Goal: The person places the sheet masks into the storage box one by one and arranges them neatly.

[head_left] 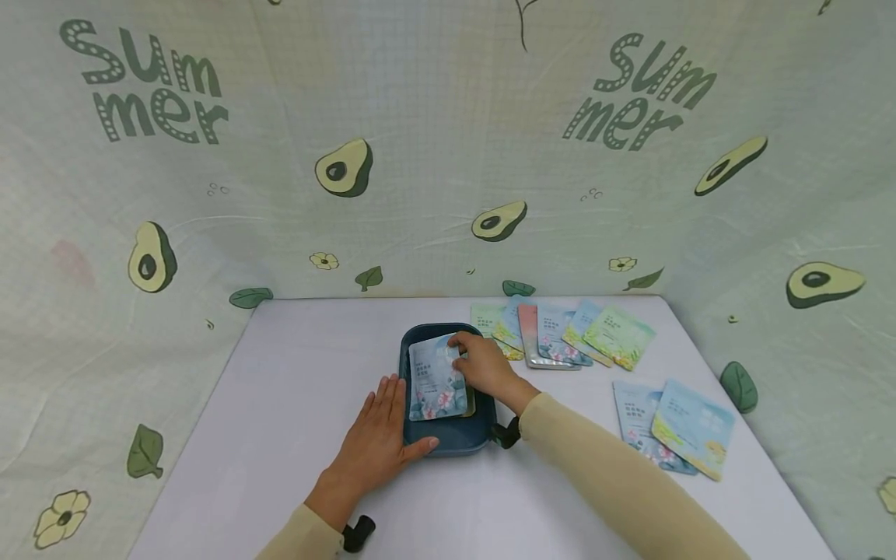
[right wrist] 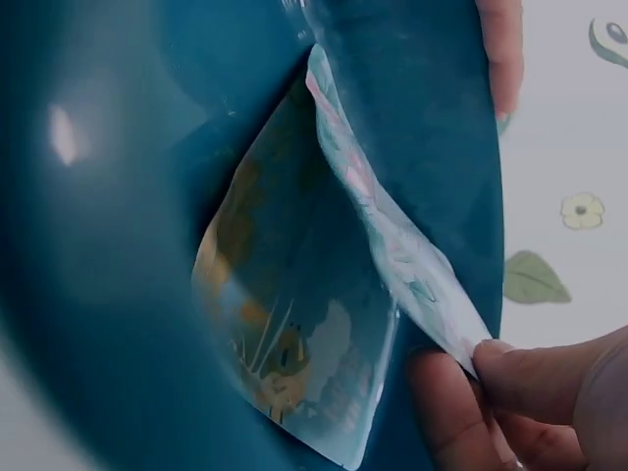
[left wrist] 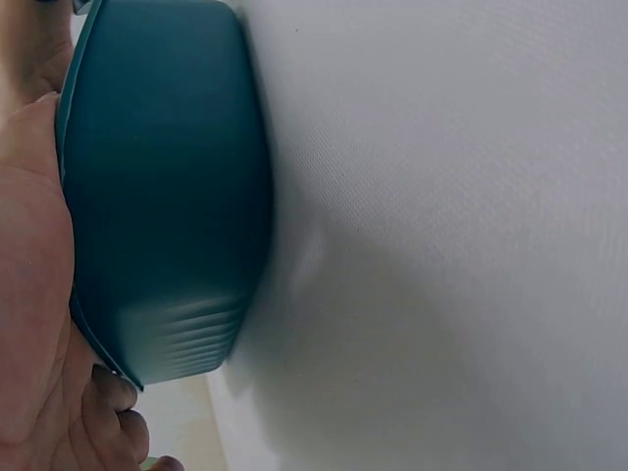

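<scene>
While the left hand [head_left: 376, 439] — fingers straight — spans the near-left corner of the tray [head_left: 455, 446], the right hand [head_left: 488, 367] pinches a sachet [head_left: 432, 379], grip closed.

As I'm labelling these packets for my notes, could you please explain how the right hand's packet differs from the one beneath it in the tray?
The held packet is pinched by the right hand; the lower packet is not. The held packet stands tilted in the right wrist view, while the lower packet lies flatter. The held packet shows pink flowers; the lower packet has orange artwork. Both are printed packets within the rim of the tray.
</scene>
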A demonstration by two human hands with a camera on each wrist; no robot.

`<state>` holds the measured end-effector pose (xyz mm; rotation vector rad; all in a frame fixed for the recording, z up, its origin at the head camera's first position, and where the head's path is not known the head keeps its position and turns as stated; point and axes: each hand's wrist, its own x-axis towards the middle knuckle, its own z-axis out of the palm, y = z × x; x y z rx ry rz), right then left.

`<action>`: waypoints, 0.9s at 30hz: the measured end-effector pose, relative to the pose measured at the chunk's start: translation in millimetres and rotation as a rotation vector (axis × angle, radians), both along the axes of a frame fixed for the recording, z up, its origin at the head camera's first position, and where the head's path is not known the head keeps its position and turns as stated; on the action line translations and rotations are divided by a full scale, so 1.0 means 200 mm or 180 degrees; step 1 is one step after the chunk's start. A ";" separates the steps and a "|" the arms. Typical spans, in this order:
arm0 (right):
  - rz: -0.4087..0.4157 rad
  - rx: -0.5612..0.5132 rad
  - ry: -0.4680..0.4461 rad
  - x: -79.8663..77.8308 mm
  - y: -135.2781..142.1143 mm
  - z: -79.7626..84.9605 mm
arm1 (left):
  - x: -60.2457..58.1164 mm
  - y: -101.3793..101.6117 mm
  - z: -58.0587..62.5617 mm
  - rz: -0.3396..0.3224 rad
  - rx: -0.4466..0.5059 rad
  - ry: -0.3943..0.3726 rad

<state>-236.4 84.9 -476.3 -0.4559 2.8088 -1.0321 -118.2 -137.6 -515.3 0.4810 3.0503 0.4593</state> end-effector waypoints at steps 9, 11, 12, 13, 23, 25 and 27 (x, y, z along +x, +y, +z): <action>-0.0099 0.0217 0.0161 0.01 0.03 0.01 | -0.01 0.00 -0.01 0.0009 0.0015 -0.0002; -0.0156 0.0293 0.0283 0.02 0.05 0.04 | -0.01 0.00 -0.01 0.0003 0.0008 -0.0003; -0.0194 0.0326 0.0370 0.02 0.06 0.06 | -0.01 0.00 -0.01 0.0004 0.0004 -0.0005; -0.0232 0.0341 0.0457 0.03 0.07 0.07 | -0.01 0.00 -0.01 0.0001 0.0007 -0.0007; -0.0376 0.0470 0.0877 0.17 0.36 0.04 | 0.00 0.01 0.00 0.0040 0.0080 -0.0085; -0.0429 0.0575 0.0868 0.20 0.46 0.00 | 0.00 0.01 0.00 0.0050 0.0079 -0.0092; -0.0490 0.0689 0.0832 0.23 0.56 -0.04 | 0.00 0.01 0.00 0.0046 0.0087 -0.0092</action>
